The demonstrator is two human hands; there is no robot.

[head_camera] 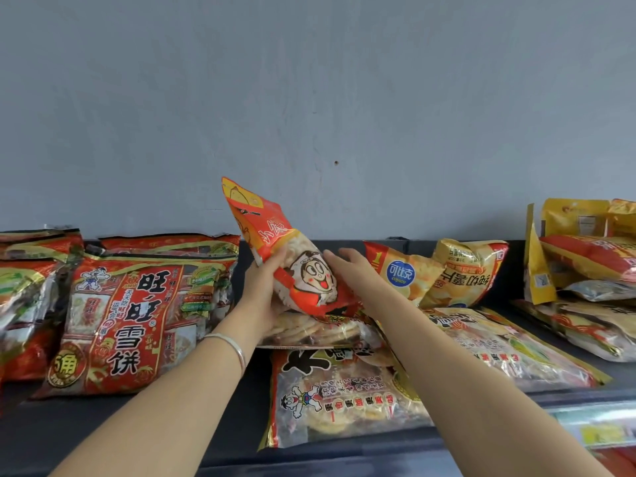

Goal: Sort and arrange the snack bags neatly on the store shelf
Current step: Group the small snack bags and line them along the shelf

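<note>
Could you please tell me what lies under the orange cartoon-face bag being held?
A flat clear bag of round crackers, itself resting on a larger cracker bag. The left hand and orange bag hide its top edge.

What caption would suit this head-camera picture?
Left hand grips an orange snack bag above the shelf; right hand touches it.
</note>
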